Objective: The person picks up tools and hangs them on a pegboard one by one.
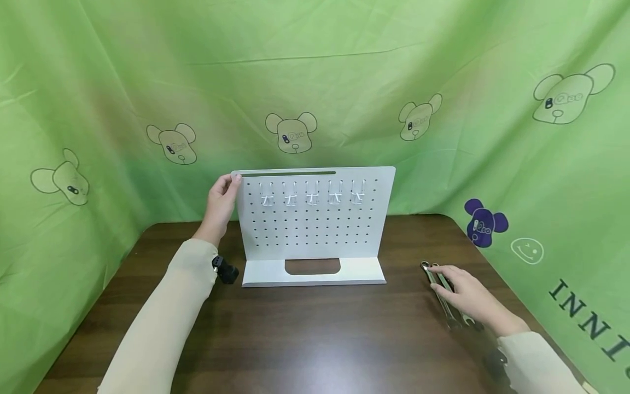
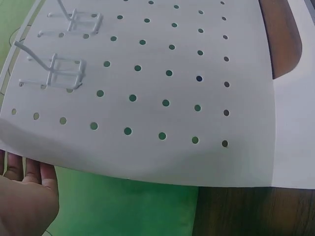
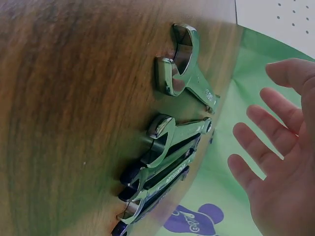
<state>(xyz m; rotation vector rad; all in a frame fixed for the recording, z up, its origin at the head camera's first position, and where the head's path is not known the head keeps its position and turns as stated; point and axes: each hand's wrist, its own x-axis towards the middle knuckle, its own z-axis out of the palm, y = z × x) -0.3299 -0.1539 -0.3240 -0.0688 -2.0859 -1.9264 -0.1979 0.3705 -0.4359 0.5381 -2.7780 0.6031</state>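
Note:
A white metal pegboard (image 1: pixel 315 251) stands upright on its flat foot, with several white wire hooks (image 1: pixel 312 200) in a row along its upper part. My left hand (image 1: pixel 220 202) grips its top left corner, thumb on the front and fingers behind the edge, which the left wrist view shows as fingers curled at the panel (image 2: pixel 162 157). Over on the right, several silver combination wrenches (image 1: pixel 444 307) lie side by side. Just above them hovers my right hand (image 1: pixel 465 293), its fingers spread and holding nothing. In the right wrist view, one larger wrench (image 3: pixel 191 78) lies apart from the others.
Everything stands on a dark brown wooden table (image 1: pixel 315 328). A green cloth (image 1: pixel 344 82) with printed bear heads hangs close behind and along both sides. The pegboard's foot has a wide cut-out, and its hooks stick out toward me.

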